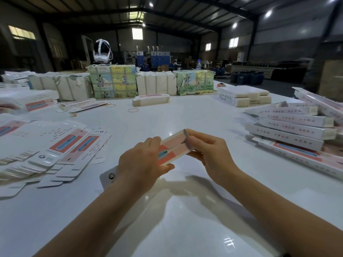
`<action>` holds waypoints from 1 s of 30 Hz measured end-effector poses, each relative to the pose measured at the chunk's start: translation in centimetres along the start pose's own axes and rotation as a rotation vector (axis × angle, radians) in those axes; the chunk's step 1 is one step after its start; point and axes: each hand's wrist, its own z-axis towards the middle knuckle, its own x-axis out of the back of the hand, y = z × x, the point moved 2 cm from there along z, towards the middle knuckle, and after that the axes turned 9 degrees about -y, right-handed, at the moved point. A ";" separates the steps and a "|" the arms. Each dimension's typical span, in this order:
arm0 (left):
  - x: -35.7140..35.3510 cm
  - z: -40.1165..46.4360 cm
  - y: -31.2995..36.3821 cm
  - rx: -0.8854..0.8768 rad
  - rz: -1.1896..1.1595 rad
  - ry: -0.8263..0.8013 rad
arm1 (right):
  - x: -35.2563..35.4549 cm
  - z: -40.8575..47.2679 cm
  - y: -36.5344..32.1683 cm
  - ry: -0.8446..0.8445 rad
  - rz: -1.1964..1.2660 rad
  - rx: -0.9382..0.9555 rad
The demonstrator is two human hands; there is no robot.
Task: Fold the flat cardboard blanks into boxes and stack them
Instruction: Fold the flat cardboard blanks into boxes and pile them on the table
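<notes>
Above the white table (185, 210) I hold a long, narrow pink-and-red carton (173, 147) between both hands. My left hand (141, 160) grips its near end, fingers curled round it. My right hand (209, 153) pinches the far end, where a grey end flap (186, 137) stands up. The carton's lower end is hidden behind my left hand. A spread pile of flat printed blanks (55, 149) lies at the left. Folded white boxes (293, 127) are stacked at the right.
Strapped bundles of card (113, 81) line the far side of the table, with a headset (102, 51) on top. One folded box (151, 100) and loose rubber bands (133, 110) lie mid-table. More blanks (27, 101) sit far left, white packs (243, 96) far right.
</notes>
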 end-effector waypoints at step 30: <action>0.3 -0.6 1.6 -0.086 0.156 0.123 | -1.2 -1.2 0.3 0.114 -0.952 0.332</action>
